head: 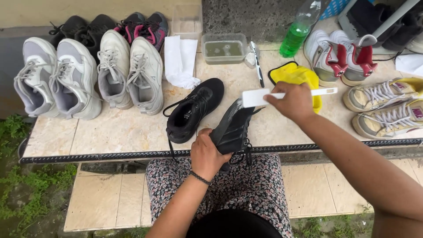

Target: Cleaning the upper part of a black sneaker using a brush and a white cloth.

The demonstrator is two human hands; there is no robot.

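Note:
My left hand [207, 155] grips a black sneaker [233, 128] by its heel end and holds it tilted up over my lap. My right hand [291, 102] holds a white brush [256, 97] by its handle, with the brush head resting on the toe part of that shoe. The shoe's black mate [194, 110] lies on the tiled ledge [119, 132] just left of it, laces loose.
Two pairs of grey-white sneakers [86, 75] and dark shoes [110, 26] stand at the left. A white cloth [180, 61], a tub of murky water [224, 48], a toothbrush [257, 66], a yellow cloth [295, 75], a green bottle [297, 33] and more sneakers [387, 105] lie beyond.

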